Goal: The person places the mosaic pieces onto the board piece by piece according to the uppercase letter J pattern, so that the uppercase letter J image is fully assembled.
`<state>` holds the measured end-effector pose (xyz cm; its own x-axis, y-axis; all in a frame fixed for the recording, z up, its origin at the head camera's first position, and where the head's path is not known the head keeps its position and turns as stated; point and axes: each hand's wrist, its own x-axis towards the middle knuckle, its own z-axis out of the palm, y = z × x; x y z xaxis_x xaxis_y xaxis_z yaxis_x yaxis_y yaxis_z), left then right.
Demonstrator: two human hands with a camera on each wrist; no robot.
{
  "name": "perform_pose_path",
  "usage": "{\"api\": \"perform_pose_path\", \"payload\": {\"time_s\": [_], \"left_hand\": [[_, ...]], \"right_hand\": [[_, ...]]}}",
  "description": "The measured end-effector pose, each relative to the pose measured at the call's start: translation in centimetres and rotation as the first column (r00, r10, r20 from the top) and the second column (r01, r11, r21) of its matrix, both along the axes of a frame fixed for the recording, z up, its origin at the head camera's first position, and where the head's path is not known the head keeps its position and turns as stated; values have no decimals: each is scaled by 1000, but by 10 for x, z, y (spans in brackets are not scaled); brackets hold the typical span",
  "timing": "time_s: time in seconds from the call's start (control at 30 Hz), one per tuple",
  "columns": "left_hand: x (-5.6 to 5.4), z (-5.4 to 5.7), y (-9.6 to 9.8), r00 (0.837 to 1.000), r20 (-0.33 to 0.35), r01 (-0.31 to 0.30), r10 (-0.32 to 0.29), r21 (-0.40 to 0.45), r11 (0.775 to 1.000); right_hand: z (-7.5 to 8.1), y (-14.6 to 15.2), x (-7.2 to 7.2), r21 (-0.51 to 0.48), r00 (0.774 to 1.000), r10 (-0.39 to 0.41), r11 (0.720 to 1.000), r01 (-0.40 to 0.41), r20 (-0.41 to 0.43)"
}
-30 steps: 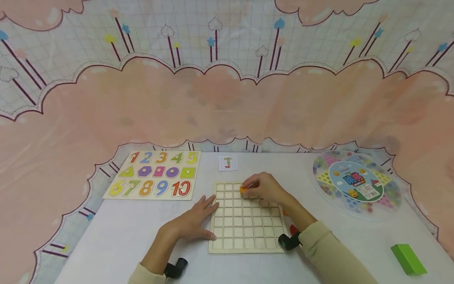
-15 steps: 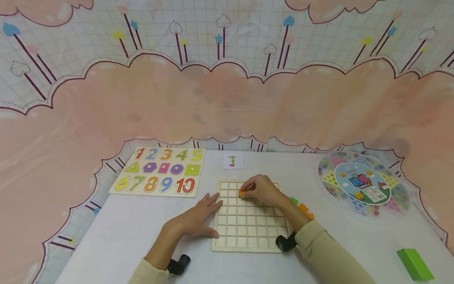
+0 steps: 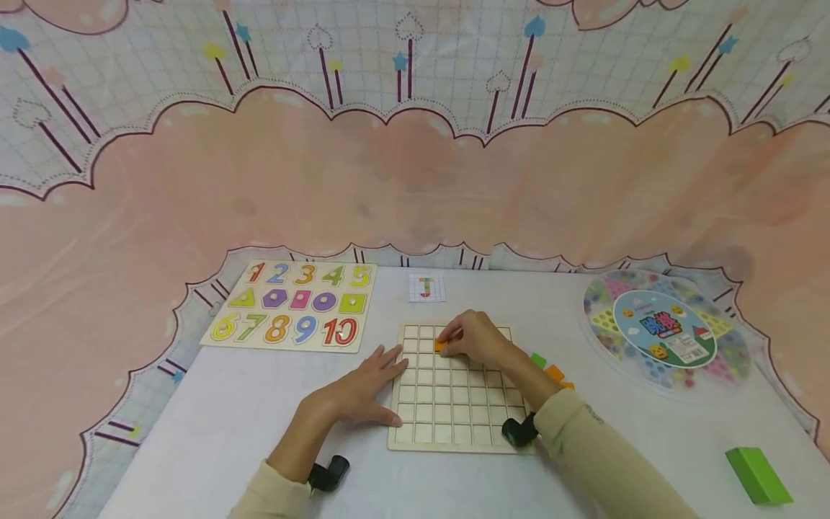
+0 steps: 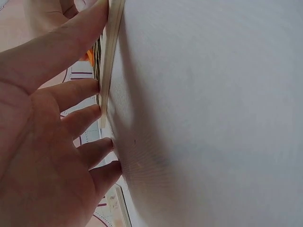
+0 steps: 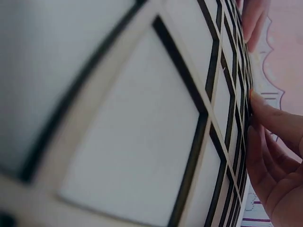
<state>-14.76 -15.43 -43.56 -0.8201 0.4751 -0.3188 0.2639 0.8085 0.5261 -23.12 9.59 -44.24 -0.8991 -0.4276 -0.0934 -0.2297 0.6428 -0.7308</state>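
In the head view, a pale wooden grid board (image 3: 441, 414) lies on the white table. My right hand (image 3: 476, 339) pinches a small orange square tile (image 3: 440, 346) between thumb and fingers, over a cell in the board's second row from the far edge. The right wrist view has those fingertips (image 5: 252, 97) right at the board's surface, with the tile mostly hidden. My left hand (image 3: 363, 386) spreads along the board's left edge, thumb and fingertips touching it. From the left wrist, its thumb (image 4: 66, 45) rests along the board's side.
Right of the board lie a green tile (image 3: 538, 360) and orange tiles (image 3: 554, 373), partly behind the right forearm. A card with a J pattern (image 3: 426, 287) lies beyond. A number puzzle (image 3: 259, 313) is at left, a round clear package (image 3: 664, 328) and green block (image 3: 759, 476) at right.
The right hand has brought the orange tile slightly left and nearer over the board, and the tile now lies flatter. Green and orange tiles show beside the forearm. The left hand keeps its place.
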Motion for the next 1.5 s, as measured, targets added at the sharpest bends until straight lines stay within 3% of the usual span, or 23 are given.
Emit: {"api": "perform_pose_path", "payload": {"time_s": [0.33,0.93,1.07,1.3,1.5], "left_hand": [[-1,2,2,1000,9,-8,7,8,1000],[0,1,1,999,35,-11,11,6,1000],[1,0,1,999,39,-7,6,14,1000],[2,0,1,999,36,-4,4,6,1000],[0,2,1,1000,19,5,-5,9,1000]], "right_hand": [[3,-2,-6,74,1000,-3,997,2,6],[-4,1,-9,34,999,44,998,-45,32],[-2,4,-6,36,995,63,997,-66,75],[10,20,0,-100,983,46,995,-29,180],[22,45,7,-156,990,42,988,-21,133]]}}
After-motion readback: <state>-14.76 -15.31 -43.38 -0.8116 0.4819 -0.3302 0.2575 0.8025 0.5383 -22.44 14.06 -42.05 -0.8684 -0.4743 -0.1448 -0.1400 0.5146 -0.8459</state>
